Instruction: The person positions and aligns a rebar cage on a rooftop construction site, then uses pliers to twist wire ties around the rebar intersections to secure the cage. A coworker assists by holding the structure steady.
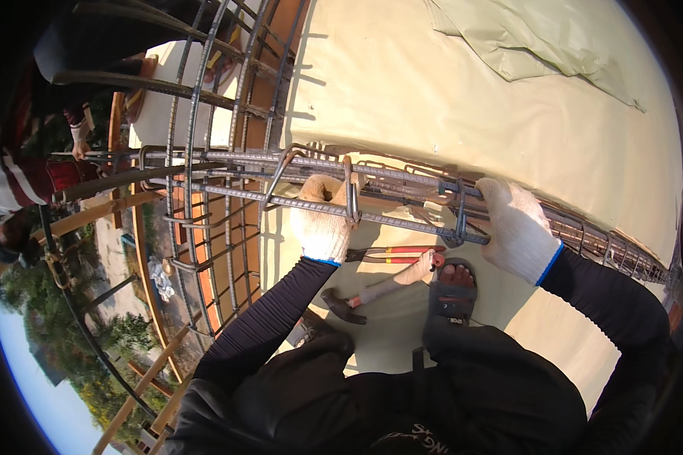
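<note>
My left hand (322, 220), in a white knit glove, grips a long ribbed steel bar (402, 220) of a horizontal rebar cage, right beside a bent stirrup loop (351, 199). My right hand (517, 227), also gloved, closes on the same cage further right, next to another stirrup (460, 220). The cage runs from the left across to the lower right. Under it on the pale floor lie red-handled pliers (395, 254) and a hammer (360, 296) with a wrapped handle. My sandalled foot (453, 292) stands just behind them.
A vertical rebar cage (212, 91) rises at the upper left beside the slab edge. Past the edge are wooden scaffold poles (152, 379), trees and ground far below. Another person in a dark red striped top (15, 182) is at the far left. A folded sheet (531, 38) lies top right.
</note>
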Tool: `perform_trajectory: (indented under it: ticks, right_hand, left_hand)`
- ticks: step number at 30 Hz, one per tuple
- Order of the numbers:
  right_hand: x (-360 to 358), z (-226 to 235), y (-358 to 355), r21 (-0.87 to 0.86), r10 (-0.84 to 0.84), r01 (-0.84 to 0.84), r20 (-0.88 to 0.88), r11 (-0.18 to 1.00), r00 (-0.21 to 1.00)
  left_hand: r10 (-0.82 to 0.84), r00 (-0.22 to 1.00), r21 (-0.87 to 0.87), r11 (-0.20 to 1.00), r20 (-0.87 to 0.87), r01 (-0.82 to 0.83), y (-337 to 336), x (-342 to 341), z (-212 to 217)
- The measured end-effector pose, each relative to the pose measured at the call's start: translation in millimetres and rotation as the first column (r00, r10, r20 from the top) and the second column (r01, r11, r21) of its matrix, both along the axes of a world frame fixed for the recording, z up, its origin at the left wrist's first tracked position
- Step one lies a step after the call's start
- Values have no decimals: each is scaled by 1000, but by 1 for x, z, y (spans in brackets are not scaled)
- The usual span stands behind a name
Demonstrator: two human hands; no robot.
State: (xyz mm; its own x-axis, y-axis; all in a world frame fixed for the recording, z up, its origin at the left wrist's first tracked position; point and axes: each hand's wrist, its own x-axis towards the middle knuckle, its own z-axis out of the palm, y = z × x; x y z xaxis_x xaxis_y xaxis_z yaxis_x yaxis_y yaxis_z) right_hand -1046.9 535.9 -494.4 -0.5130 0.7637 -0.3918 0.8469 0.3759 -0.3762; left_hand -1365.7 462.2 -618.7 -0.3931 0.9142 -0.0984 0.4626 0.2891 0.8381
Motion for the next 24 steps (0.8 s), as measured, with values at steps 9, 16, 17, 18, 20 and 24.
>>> perform_trajectory:
  ticks: [9, 16, 17, 18, 20, 24]
  right_hand:
    - [-1, 5, 3, -67, -34, 32, -32, 997, 999]
    - [-1, -1, 1, -43, -21, 20, -24, 999, 1000]
    - [-2, -1, 3, -46, -13, 12, -16, 999, 1000]
    - [-2, -2, 3, -51, -10, 11, 7, 999, 1000]
    - [-3, -4, 3, -60, -9, 12, 54, 998, 999]
    - [-1, -11, 4, -32, -23, 23, 17, 999, 1000]
  left_hand:
    - [-70, 912, 269, 944, -403, 192, -43, 5, 19]
    - [-560, 694, 53, 760, -452, 648, -12, 51, 118]
    - [-637, 594, -64, 706, -491, 705, -7, 51, 113]
    - [-621, 596, -45, 711, -510, 702, -7, 55, 112]
    - [-615, 591, -71, 722, -523, 688, -6, 60, 115]
    - [-715, 346, -333, 625, -608, 706, 4, 60, 84]
